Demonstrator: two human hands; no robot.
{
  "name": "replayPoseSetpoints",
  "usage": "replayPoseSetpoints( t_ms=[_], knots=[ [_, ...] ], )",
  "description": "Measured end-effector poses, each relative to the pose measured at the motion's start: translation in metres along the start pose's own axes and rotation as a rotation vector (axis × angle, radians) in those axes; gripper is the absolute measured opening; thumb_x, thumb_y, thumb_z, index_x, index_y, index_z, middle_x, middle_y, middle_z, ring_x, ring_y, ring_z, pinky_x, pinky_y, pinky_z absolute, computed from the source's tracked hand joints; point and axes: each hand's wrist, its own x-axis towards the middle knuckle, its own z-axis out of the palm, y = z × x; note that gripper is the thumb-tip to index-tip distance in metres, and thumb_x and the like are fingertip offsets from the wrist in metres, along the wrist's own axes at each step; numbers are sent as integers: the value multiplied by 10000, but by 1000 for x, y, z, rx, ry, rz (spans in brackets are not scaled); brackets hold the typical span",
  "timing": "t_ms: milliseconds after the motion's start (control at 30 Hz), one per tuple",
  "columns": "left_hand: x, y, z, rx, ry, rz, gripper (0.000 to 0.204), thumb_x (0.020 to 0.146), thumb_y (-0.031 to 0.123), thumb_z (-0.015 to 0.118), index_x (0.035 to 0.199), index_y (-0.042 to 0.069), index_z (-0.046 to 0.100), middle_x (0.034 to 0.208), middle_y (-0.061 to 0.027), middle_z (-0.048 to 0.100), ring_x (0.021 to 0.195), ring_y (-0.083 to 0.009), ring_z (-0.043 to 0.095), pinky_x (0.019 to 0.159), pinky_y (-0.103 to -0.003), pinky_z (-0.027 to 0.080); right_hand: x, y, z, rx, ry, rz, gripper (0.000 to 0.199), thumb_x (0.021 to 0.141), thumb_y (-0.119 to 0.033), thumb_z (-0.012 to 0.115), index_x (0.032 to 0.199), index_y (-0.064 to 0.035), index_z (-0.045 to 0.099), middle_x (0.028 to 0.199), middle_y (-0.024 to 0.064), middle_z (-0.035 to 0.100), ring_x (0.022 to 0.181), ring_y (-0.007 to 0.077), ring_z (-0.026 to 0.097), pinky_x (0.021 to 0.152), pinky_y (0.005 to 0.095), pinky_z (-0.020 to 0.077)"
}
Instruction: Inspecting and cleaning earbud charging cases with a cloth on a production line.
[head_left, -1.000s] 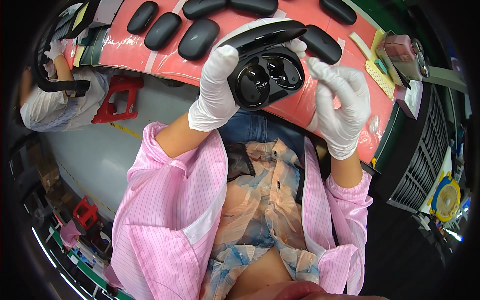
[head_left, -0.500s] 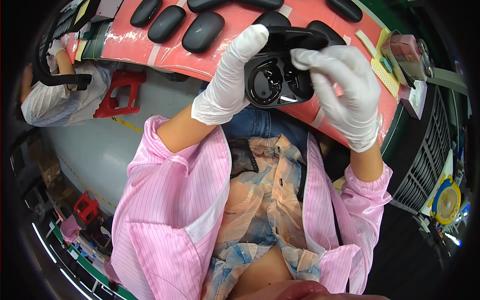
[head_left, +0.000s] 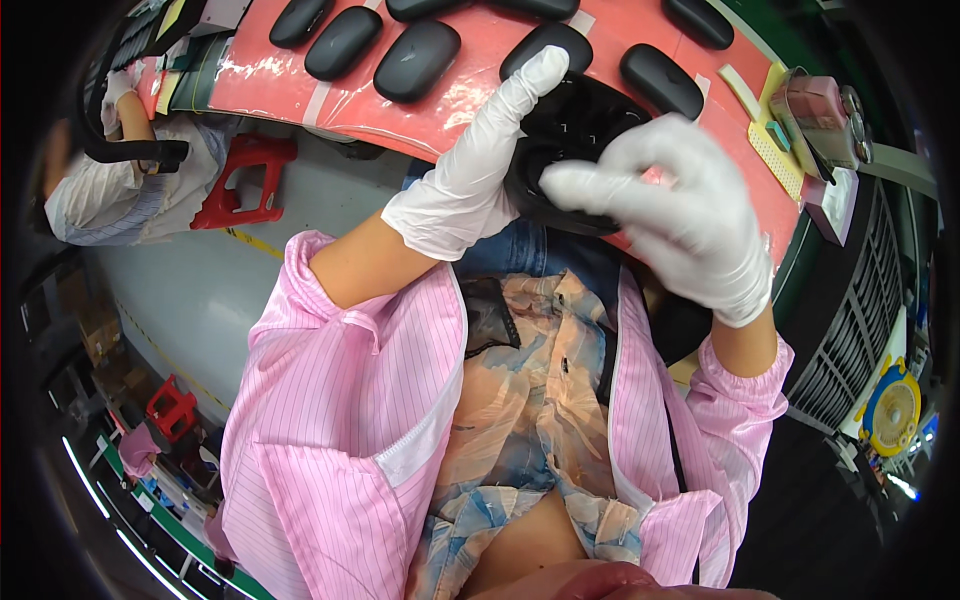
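My left hand (head_left: 480,150), in a white glove, grips an opened black earbud case (head_left: 580,115) from its left side, thumb stretched along the lid. The raised lid leans away toward the table, its dark, glossy inner side showing. Over the lower half of the case hovers my right hand (head_left: 680,205), also gloved and smeared by motion. Its thumb and fingers close in a pinch above the wells. Whatever lies between the fingertips is hidden, and so is most of the case's inside.
Several closed black cases (head_left: 418,62) lie on the red table mat (head_left: 400,125). At the right are a clear container (head_left: 820,110) and a yellow perforated pad (head_left: 775,160). A red stool (head_left: 245,180) and another person (head_left: 140,190) are at the left; a yellow-blue fan (head_left: 892,408) is farther right.
The case has shifted slightly right and its lid has tipped farther back. My right hand has moved down from the lid's hinge area to over the wells, covering them.
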Motion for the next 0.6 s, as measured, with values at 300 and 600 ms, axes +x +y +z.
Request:
replayPoseSetpoints(
  t_ms=[300, 600],
  knots=[
    [-5, -6, -6, 8, -37, 55, 536, 941, 497, 565, 1307, 108, 517, 1097, -63, 642, 944, -149, 653, 837, -298, 552, -8, 7, -1, -251, 121, 82, 383, 725, 55, 660, 1062, -126, 685, 813, 42, 605, 748, 230, 602, 653, 344, 489],
    [-8, 2, -1, -151, -50, -8, 775, 929, 671, 404, 1385, 47, 466, 1215, -197, 627, 1055, -369, 656, 910, -477, 565, -76, 20, 47, 588, 798, 767, 192, 918, 35, 597, 1095, 30, 670, 1041, 99, 662, 973, 156, 630, 897, 274, 499]
  ],
)
